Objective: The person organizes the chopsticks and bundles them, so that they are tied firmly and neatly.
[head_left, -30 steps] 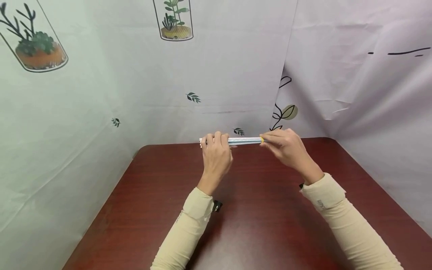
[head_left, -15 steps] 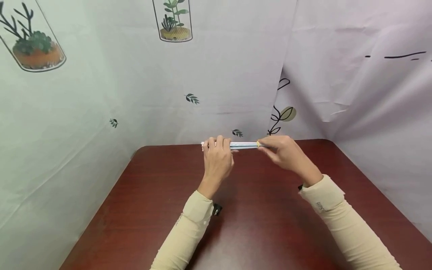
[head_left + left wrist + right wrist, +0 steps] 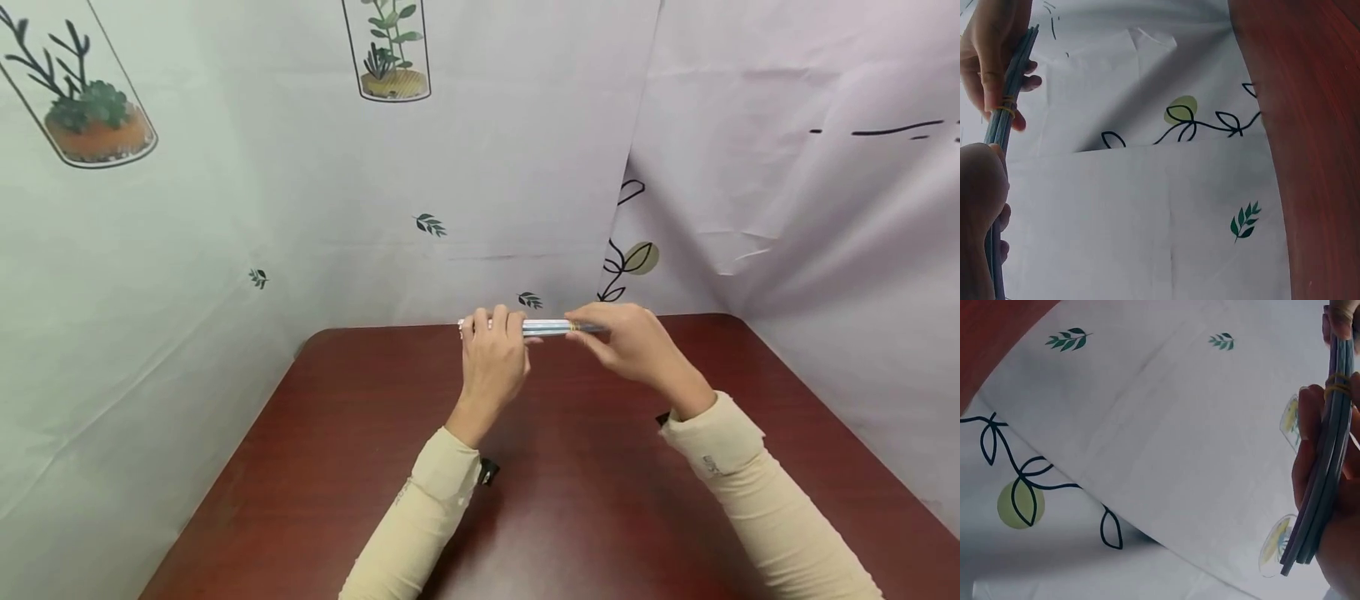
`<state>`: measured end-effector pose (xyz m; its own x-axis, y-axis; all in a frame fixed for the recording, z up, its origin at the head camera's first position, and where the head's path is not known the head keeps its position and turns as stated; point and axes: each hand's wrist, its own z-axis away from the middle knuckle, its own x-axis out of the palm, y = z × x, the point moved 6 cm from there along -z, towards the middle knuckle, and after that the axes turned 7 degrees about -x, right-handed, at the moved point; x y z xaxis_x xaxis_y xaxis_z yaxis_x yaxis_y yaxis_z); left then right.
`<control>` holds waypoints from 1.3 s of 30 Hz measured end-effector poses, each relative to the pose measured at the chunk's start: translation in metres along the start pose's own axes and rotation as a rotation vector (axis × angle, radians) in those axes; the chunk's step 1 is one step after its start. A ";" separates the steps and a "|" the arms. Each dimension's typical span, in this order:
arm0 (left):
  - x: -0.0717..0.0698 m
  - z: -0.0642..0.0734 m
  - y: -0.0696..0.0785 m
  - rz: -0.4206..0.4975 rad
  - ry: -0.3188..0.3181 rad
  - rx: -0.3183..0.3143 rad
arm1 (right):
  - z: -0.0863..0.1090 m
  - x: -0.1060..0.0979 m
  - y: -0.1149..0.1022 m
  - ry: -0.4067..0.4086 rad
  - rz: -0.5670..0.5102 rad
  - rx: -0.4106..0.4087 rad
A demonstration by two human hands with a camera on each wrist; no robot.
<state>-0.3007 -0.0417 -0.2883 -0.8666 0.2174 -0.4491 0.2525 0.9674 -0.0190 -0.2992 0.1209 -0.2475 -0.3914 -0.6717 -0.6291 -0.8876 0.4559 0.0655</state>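
Over brown table point(image 3: 570, 500), both sleeves raised. Left hand point(image 3: 491, 367) curled round left end of thin rod bundle point(image 3: 551, 327), held level toward 12 o'clock. Right hand point(image 3: 633, 343) pinching the right end beside yellow band point(image 3: 1002, 108). Printed curtain point(image 3: 480, 167) beyond.

The bundle of thin sticks point(image 3: 546, 327) is pale blue-grey with some white, and a yellow rubber band point(image 3: 1004, 109) circles it. The surface point(image 3: 585, 500) is dark reddish-brown with a fine wood grain. Both sleeves point(image 3: 757, 492) are pale beige. The backdrop sheet point(image 3: 225, 250) behind the far edge is white to pale grey, printed with small dark green leaf sprigs point(image 3: 431, 224), glass jars holding green plants over orange and yellow soil point(image 3: 392, 52), and a black-outlined vine with one yellow-green leaf point(image 3: 1020, 503).
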 end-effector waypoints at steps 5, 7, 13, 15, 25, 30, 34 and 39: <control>-0.004 -0.003 0.004 -0.005 0.008 0.010 | -0.004 0.000 -0.006 0.031 0.046 -0.027; -0.006 -0.004 0.005 -0.003 0.013 0.015 | -0.004 0.000 -0.008 0.035 0.062 -0.028; -0.009 0.000 0.001 0.010 0.008 -0.002 | 0.000 -0.009 -0.006 -0.001 0.084 -0.022; -0.009 0.000 -0.001 0.010 -0.006 -0.016 | 0.000 -0.013 -0.005 -0.003 0.085 -0.033; -0.005 0.003 0.008 -0.006 -0.034 0.012 | -0.003 0.001 -0.016 -0.038 0.153 -0.086; -0.008 0.000 0.001 -0.013 -0.032 -0.011 | -0.003 0.001 -0.011 -0.005 0.172 -0.092; -0.008 -0.001 -0.004 -0.014 -0.031 -0.020 | 0.000 -0.002 -0.008 0.039 0.206 -0.098; -0.008 -0.003 -0.011 -0.018 -0.017 -0.049 | 0.006 -0.008 -0.002 0.092 0.291 -0.081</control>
<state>-0.2976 -0.0534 -0.2823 -0.8634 0.1978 -0.4641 0.2150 0.9765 0.0162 -0.2930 0.1288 -0.2476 -0.6490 -0.5713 -0.5024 -0.7499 0.5916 0.2961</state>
